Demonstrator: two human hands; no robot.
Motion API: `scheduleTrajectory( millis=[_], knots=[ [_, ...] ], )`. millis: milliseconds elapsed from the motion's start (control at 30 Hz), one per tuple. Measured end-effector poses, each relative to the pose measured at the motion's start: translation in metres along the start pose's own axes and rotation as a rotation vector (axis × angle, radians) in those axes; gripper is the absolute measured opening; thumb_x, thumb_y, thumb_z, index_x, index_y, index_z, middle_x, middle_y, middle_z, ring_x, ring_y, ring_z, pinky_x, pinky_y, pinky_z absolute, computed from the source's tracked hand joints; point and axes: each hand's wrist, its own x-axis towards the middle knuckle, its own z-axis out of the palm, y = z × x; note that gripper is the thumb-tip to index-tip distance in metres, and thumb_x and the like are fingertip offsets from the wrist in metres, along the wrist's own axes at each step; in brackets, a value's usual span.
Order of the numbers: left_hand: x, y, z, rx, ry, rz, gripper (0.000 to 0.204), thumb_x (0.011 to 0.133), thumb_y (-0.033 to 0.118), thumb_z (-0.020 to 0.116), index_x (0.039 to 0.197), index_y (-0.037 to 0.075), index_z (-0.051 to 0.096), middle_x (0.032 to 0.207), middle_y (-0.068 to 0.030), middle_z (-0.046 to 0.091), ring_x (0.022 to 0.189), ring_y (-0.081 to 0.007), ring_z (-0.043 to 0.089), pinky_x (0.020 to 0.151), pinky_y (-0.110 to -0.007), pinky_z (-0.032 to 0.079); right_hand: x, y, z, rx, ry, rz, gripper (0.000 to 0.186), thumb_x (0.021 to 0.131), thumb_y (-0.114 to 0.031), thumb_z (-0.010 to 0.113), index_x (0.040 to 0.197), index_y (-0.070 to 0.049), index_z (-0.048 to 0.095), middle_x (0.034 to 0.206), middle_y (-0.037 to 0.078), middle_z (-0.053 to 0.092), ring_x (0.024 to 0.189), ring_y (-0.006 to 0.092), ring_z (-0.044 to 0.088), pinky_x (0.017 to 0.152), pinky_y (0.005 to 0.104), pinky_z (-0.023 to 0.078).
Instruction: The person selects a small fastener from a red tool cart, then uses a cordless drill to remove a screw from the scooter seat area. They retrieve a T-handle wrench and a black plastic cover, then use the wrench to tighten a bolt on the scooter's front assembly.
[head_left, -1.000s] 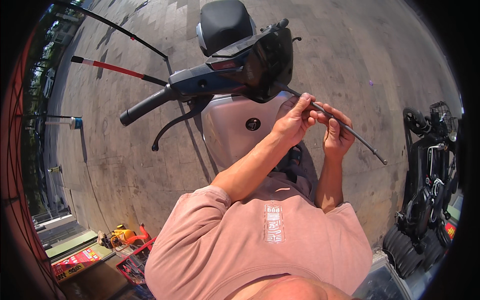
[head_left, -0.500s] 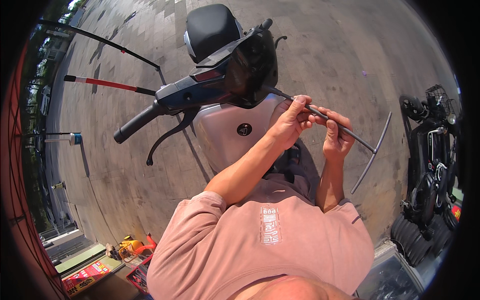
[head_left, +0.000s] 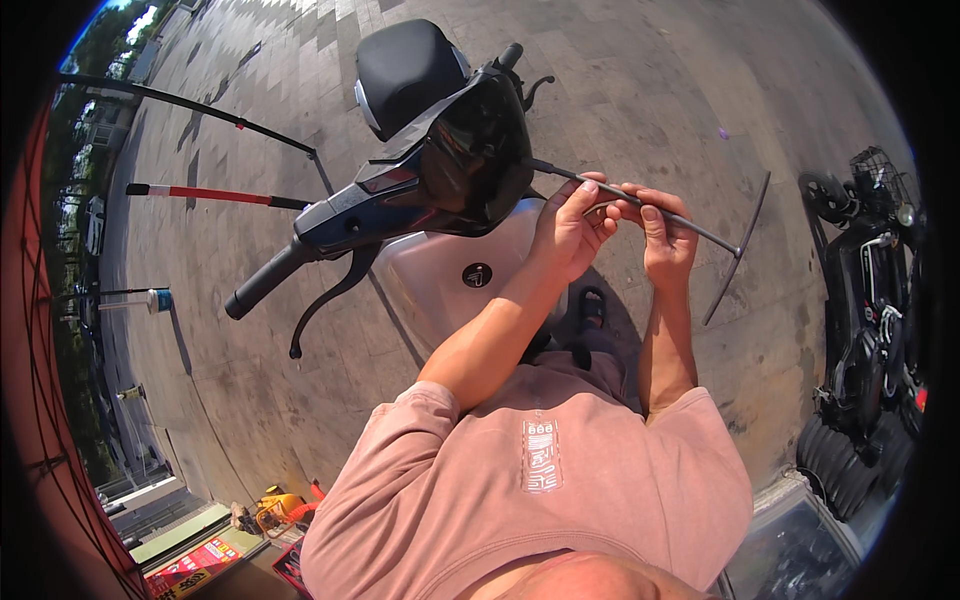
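Observation:
My left hand is closed on the upper shaft of a long dark T-handle tool. Its far end meets the black handlebar housing of a scooter; whether it sits in a fastener is hidden. My right hand is closed on the same shaft further down, nearer the crossbar. The left grip and brake lever stick out toward the lower left. A silver front panel with a round dark badge lies under the housing, beside my left forearm.
A black seat is behind the housing. A folded black scooter stands at right above tires. Poles, one red and black, stand at left. Yellow and orange equipment is at lower left, on paved ground.
The tool has turned: its crossbar, not visible a second ago, now shows across the shaft's end. Both hands have risen slightly in the picture, and the scooter has shifted left in view.

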Motion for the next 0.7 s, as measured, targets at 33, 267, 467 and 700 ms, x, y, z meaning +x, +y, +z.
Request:
scheduleTrajectory(
  millis=[33,267,467,700],
  knots=[
    [0.0,0.001,0.001,-0.016,-0.008,-0.005,0.018,0.095,0.017,0.05,0.111,0.008,0.05,0.092,-0.0078,0.063,0.074,-0.014,0.062,0.064,-0.026,0.052,0.004,-0.001,-0.002,0.038,-0.055,0.001,0.017,0.093,0.001,0.049,0.108,0.002,0.056,0.108,0.018,0.064,0.092,0.0209,0.065,0.083,0.0297,0.053],
    [0.005,0.005,0.007,-0.079,-0.047,0.004,0.024,0.097,0.024,0.049,0.116,0.01,0.05,0.098,-0.0065,0.062,0.075,-0.0125,0.059,0.067,-0.025,0.049,0.026,0.002,-0.014,-0.069,-0.16,0.016,0.015,0.092,0.001,0.051,0.105,0.002,0.059,0.103,0.017,0.065,0.09,0.0177,0.065,0.081,0.0293,0.053],
    [0.016,0.0,0.002,-0.075,0.094,-0.015,0.024,0.093,0.032,0.056,0.095,0.008,0.055,0.082,-0.0038,0.061,0.066,-0.0097,0.057,0.059,-0.023,0.048,0.017,0.005,-0.002,-0.122,-0.076,-0.132,0.017,0.091,-0.004,0.055,0.106,0.002,0.058,0.104,0.016,0.065,0.089,0.0179,0.065,0.078,0.0289,0.054],
    [0.012,-0.005,0.011,-0.066,0.092,0.071,0.026,0.093,0.032,0.056,0.093,0.006,0.056,0.075,-0.0023,0.059,0.058,-0.0074,0.055,0.051,-0.02,0.046,0.009,0.007,0.008,-0.054,0.132,-0.019,0.017,0.091,-0.005,0.055,0.106,0.003,0.058,0.1,0.016,0.066,0.08,0.0178,0.066,0.075,0.0297,0.055]
  ],
)
